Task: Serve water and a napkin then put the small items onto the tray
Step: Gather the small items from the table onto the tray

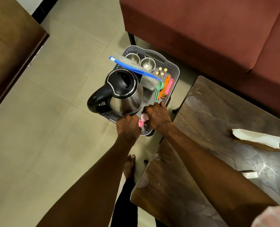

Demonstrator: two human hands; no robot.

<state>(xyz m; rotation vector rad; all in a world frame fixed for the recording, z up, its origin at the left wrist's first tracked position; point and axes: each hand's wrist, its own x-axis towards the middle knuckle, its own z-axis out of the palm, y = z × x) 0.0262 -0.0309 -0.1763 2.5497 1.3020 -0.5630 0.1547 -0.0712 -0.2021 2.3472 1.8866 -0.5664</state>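
Both hands grip the near rim of the tray [172, 66]: left hand [128, 126] and right hand [157, 116] fisted on it, likely to carry it level. Kettle [126, 94], two cups [147, 63] and small items ride inside; napkin [258, 138] lies on the desk [217, 115].

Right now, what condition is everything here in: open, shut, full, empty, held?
Kettle: upright on tray, lid shut.
Steel cups: upright, look empty.
Zip bag: slider end closed, lying across the tray.
Tray: loaded, above the floor.
Left hand: closed on the tray's near rim.
Right hand: closed on the same rim.
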